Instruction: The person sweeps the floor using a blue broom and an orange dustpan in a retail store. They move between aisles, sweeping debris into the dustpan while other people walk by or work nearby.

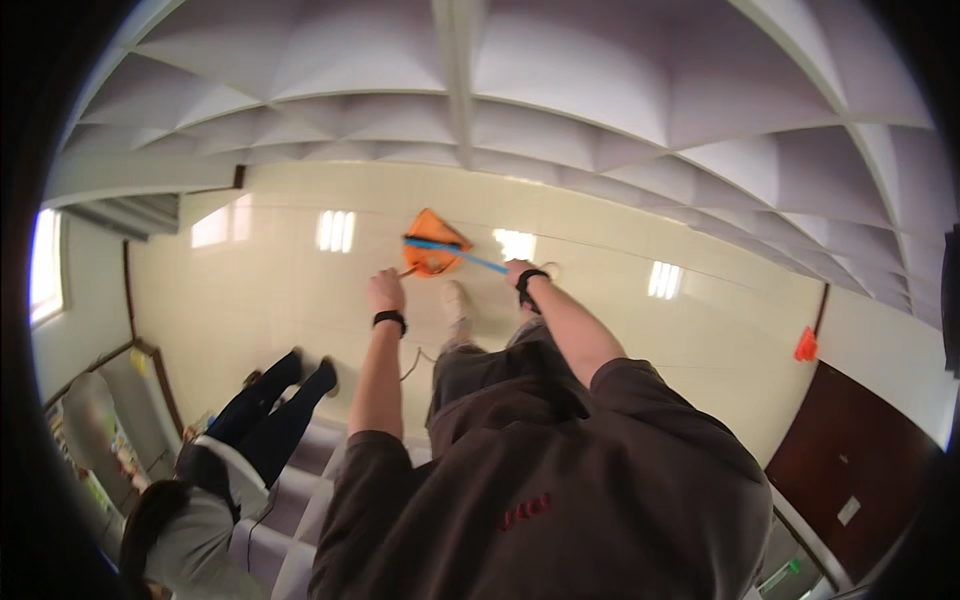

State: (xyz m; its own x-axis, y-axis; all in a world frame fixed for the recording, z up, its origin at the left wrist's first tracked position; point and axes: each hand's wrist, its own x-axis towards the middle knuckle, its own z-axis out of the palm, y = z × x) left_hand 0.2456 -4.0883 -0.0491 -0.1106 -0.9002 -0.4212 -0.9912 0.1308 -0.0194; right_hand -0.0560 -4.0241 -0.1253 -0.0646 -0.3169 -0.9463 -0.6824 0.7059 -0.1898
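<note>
My left hand [386, 291] grips the short handle of an orange dustpan [428, 223] on the floor, in front of my shoes. Closed around the blue stick of a broom [482, 263] is my right hand [520, 273]. The stick slants left to the broom head [424, 244], which lies across the dustpan and covers its middle. Something small and pale shows inside the pan near its handle, too blurred to name. Both wrists carry black bands.
Tall white cubby shelving [570, 60] rises beyond the glossy tiled floor [600, 330]. Another person [202, 517] is at lower left, beside more shelving. A thin cable [411, 366] lies near my feet. To the right are a dark door [847, 457] and an orange object [806, 345].
</note>
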